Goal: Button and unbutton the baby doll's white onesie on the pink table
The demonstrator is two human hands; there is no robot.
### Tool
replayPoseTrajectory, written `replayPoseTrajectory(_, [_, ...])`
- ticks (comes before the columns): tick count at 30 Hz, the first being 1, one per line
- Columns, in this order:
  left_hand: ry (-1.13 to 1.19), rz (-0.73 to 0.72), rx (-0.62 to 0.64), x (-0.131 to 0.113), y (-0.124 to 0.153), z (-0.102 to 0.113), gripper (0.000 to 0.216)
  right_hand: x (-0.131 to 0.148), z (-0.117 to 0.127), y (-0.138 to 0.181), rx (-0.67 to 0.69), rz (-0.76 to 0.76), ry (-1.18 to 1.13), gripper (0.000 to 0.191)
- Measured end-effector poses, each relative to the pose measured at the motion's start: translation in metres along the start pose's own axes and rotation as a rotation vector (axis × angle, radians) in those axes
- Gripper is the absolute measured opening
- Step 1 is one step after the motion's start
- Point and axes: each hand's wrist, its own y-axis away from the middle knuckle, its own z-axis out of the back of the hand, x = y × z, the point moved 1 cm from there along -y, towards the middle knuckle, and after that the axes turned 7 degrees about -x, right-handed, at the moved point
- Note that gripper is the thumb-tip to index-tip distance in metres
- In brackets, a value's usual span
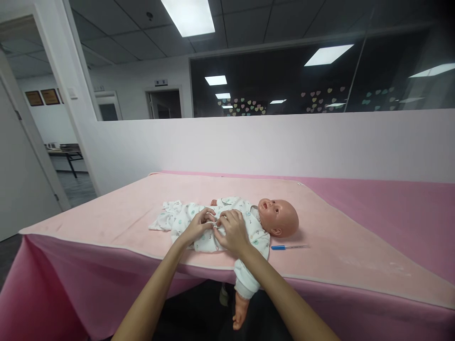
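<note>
A baby doll (pixel 282 218) lies on its back on the table, its head to the right. It wears a white printed baby gown (pixel 206 245). My left hand (pixel 199 227) pinches the gown's fabric at the middle of its front. Close beside it, my right hand (pixel 232 232) has its fingers bent on the same spot, closed on the gown's edge; small fastenings there cannot be made out. One doll arm (pixel 241 308), with a white cuff, hangs over the table's front edge beneath my right forearm.
A slim clear stick with a blue end (pixel 279 247) lies near the doll's head. The peach cloth (pixel 117 213) covers the table over a pink cloth (pixel 408 208). Behind stands a white half wall (pixel 249 147) with glass above; a door (pixel 21 156) is at left.
</note>
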Motion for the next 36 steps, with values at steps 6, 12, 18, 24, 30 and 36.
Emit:
replayPoseTrajectory(6, [-0.015, -0.027, 0.019, -0.0041, 0.0012, -0.0001, 0.027, 0.0009, -0.0006, 0.0007, 0.022, 0.066, 0.009, 0.008])
replayPoseTrajectory(12, [-0.065, -0.047, 0.01, -0.0052, -0.0001, -0.0018, 0.02, 0.0016, -0.0036, 0.0012, -0.001, 0.125, 0.027, 0.01])
replayPoseTrajectory(18, [-0.124, -0.076, -0.033, 0.0008, -0.0023, -0.0024, 0.013, 0.0026, -0.0017, 0.0016, -0.006, 0.144, 0.056, 0.013])
replayPoseTrajectory(24, [-0.084, -0.073, 0.012, 0.0012, -0.0039, -0.0022, 0.011, 0.001, -0.0018, 0.0007, 0.006, 0.102, 0.084, 0.013])
replayPoseTrajectory(30, [-0.086, -0.034, 0.071, -0.0047, -0.0025, -0.0033, 0.012, -0.0026, -0.0016, 0.0018, 0.009, -0.012, 0.073, 0.011])
replayPoseTrajectory(36, [-0.078, -0.008, 0.06, -0.0057, -0.0019, -0.0038, 0.016, -0.0044, -0.0019, -0.0008, -0.006, -0.042, 0.061, 0.009])
